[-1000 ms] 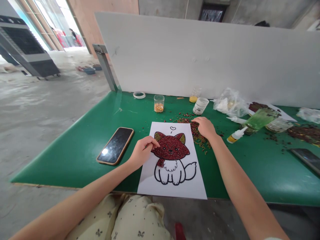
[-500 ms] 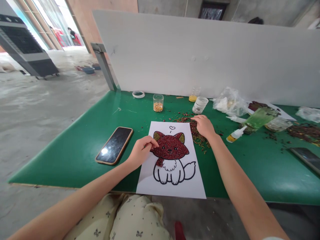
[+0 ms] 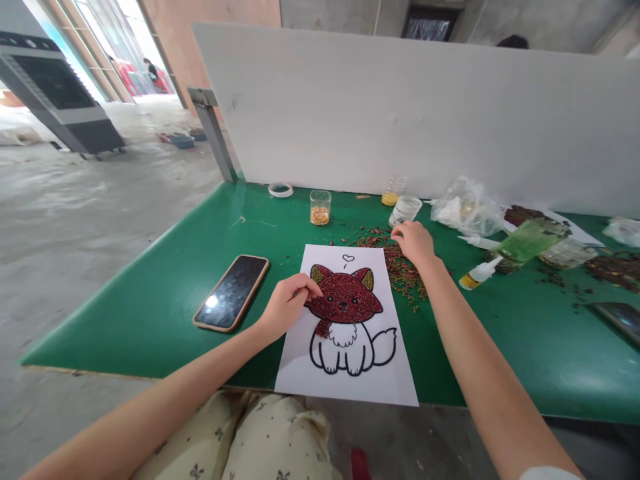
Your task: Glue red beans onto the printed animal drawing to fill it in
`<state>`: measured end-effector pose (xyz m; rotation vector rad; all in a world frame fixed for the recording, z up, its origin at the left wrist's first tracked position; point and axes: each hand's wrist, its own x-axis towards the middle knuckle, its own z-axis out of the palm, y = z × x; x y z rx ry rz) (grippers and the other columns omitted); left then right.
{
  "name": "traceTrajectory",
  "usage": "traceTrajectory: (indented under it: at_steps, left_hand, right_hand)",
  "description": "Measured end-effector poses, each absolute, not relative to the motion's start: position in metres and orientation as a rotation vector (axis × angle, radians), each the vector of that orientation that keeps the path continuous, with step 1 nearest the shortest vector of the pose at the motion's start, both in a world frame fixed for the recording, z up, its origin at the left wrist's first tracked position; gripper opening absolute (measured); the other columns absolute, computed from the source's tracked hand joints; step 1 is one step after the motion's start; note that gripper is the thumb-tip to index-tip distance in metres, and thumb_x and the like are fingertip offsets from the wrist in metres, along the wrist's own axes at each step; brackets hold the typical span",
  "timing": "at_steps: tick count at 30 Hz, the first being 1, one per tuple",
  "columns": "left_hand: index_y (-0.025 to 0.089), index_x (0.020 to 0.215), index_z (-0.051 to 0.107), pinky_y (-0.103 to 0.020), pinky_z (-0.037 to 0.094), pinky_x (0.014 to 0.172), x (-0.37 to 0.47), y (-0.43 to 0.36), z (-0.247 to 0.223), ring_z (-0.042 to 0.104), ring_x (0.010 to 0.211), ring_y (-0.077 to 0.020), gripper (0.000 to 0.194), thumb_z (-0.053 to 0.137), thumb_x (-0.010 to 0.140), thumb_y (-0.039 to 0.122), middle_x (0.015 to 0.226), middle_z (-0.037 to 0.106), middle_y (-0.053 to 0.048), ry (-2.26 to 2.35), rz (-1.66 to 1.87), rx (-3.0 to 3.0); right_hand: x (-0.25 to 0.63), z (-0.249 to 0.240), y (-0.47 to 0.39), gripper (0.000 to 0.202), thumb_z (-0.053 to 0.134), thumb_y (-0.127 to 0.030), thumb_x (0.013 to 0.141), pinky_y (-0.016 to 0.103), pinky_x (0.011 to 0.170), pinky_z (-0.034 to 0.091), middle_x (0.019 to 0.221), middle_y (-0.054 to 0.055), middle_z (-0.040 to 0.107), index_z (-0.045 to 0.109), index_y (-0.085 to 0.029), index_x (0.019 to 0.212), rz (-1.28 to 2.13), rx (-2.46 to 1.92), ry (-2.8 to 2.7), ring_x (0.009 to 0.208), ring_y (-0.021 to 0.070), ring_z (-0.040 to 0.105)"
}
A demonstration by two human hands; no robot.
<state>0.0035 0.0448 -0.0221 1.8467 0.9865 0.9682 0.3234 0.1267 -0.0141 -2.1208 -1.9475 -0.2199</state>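
A white sheet (image 3: 295, 360) carries a cartoon fox drawing (image 3: 344, 300). Its head and one patch below the chin are covered in dark red beans, the inner ears in green ones; body and tail are bare outline. My left hand (image 3: 289, 303) rests at the fox's left cheek with fingertips pinched together; anything between them is too small to make out. Over the upper edge of a loose pile of red and green beans (image 3: 407, 277), my right hand (image 3: 414, 243) has its fingers curled together, and their contents are hidden.
A phone (image 3: 231, 293) lies left of the sheet. Behind stand a cup of corn kernels (image 3: 320, 208), a tape roll (image 3: 281, 190) and a clear cup (image 3: 405, 211). To the right are a glue bottle (image 3: 480, 273), a green bottle (image 3: 533, 241), a plastic bag (image 3: 465, 207) and another phone (image 3: 620, 321).
My right hand has lifted slightly and its fingers have drawn together over the bean pile. My left hand stays at the fox's cheek. The whole view has shifted slightly.
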Motion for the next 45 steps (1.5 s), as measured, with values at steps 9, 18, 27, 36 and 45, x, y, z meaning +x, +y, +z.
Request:
traceTrajectory:
  at_steps: [9,18,27,36,45]
  left_hand:
    - [0.015,0.067,0.062,-0.025,0.04,0.06,0.002,0.045,-0.023,0.051,0.063,-0.0122,0.03,0.035,0.067,0.003,0.067,0.058,-0.002,0.993,0.963,1.825]
    - [0.015,0.068,0.063,-0.024,0.039,0.059,0.001,0.045,-0.023,0.05,0.064,-0.012,0.031,0.035,0.067,0.002,0.068,0.057,-0.002,0.976,0.977,1.822]
    - [0.014,0.068,0.063,-0.024,0.039,0.059,0.001,0.045,-0.02,0.051,0.063,-0.0117,0.03,0.035,0.066,0.002,0.068,0.057,-0.003,0.969,0.996,1.806]
    - [0.014,0.067,0.064,-0.023,0.038,0.055,-0.003,0.045,-0.012,0.048,0.058,-0.0106,0.027,0.038,0.068,0.007,0.062,0.057,-0.001,1.0,1.136,1.608]
    - [0.015,0.066,0.064,-0.021,0.035,0.049,-0.005,0.046,-0.011,0.046,0.053,-0.0094,0.026,0.04,0.067,0.007,0.057,0.055,0.001,0.969,1.282,1.42]
  right_hand:
    - [0.307,-0.011,0.144,0.016,0.06,-0.031,0.08,0.026,0.063,0.043,0.084,0.007,0.069,0.072,-0.02,0.079,-0.037,-2.363,-1.8,0.079,0.0195,0.062]
    - [0.299,-0.013,0.142,0.015,0.061,-0.028,0.079,0.029,0.069,0.047,0.091,0.009,0.07,0.073,-0.02,0.08,0.005,-2.448,-1.781,0.088,0.0222,0.063]
    - [0.286,-0.013,0.142,0.014,0.061,-0.021,0.078,0.033,0.069,0.046,0.093,0.018,0.068,0.07,-0.012,0.084,-0.075,-2.466,-1.726,0.087,0.0279,0.063]
    - [0.243,0.037,0.079,0.018,0.055,-0.029,0.085,0.029,0.07,0.041,0.086,0.005,0.068,0.069,-0.019,0.08,-0.161,-1.813,-1.959,0.081,0.0183,0.058]
    - [0.157,-0.007,-0.033,0.017,0.055,-0.019,0.086,0.029,0.07,0.038,0.073,0.002,0.064,0.067,-0.019,0.075,0.086,-1.311,-2.451,0.076,0.0158,0.053]
